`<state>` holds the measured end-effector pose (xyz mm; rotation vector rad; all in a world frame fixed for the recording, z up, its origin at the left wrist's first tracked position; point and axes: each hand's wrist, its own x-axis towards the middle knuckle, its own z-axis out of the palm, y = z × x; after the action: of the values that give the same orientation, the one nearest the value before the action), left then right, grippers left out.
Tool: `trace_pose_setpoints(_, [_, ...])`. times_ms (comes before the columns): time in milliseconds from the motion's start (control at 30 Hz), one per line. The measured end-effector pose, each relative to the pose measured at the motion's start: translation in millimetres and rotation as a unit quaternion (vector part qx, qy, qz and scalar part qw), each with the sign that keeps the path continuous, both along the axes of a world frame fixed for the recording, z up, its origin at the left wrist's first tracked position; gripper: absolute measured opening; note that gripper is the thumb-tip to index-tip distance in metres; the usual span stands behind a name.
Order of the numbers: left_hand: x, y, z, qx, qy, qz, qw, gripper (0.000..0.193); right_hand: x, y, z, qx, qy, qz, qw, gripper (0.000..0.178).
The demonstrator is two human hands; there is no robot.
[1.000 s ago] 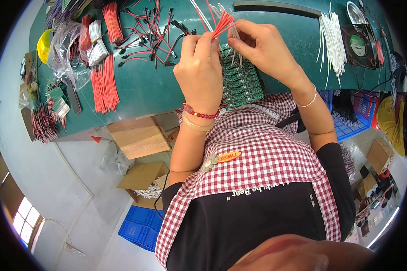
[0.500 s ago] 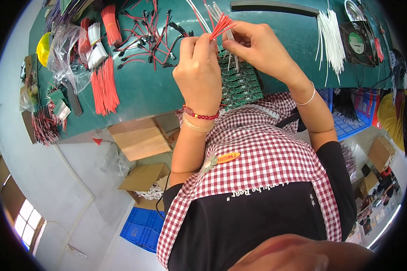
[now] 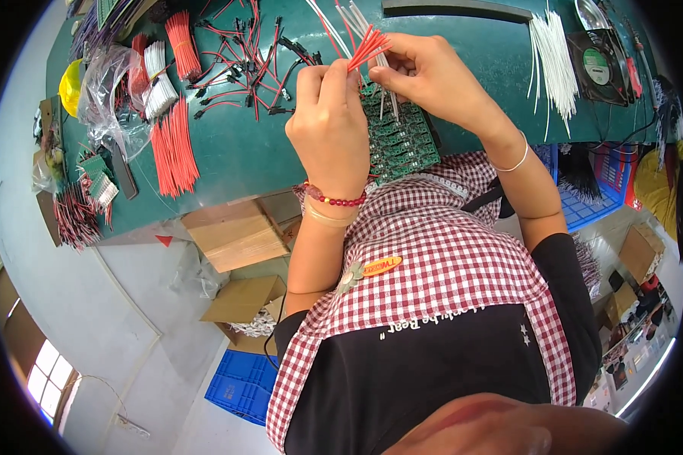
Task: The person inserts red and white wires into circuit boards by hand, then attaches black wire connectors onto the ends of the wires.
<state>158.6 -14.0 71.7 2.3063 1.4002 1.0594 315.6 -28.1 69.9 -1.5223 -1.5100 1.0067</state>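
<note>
A fanned bunch of red wires (image 3: 369, 47) sticks out of my left hand (image 3: 329, 125), whose fingers are closed around it. Close beside it, my right hand (image 3: 426, 74) pinches several white wires (image 3: 388, 105), their ends showing above and below the fingers. The two hands almost touch, and the red tips cross in front of the white ones. Below them lies a panel of green circuit boards (image 3: 402, 140), partly covered by my left hand. The exact grip of the fingertips is hard to make out.
Black-plugged red cables (image 3: 239, 64) lie tangled on the green table (image 3: 235, 144). Left of them are bundled red wires (image 3: 174, 148), white wires (image 3: 159, 80) and a clear plastic bag (image 3: 102, 98). Loose white wires (image 3: 555, 72) and a black fan (image 3: 601, 68) lie at right.
Both hands stay close together with their wires, with only a slight shift. The whole view has moved a little.
</note>
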Motion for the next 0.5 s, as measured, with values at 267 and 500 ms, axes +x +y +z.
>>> trace_pose_setpoints(267, [1.3,-0.4,-0.1,0.0,0.006,0.0,1.0,0.01,0.0,-0.4,4.6,-0.026,-0.051,-0.011,0.998,0.02])
trace_pose_setpoints(500, [1.2,-0.4,-0.2,0.005,0.009,0.006,1.0,0.009,11.8,-11.4,5.8,-0.048,-0.037,-0.042,0.997,0.021])
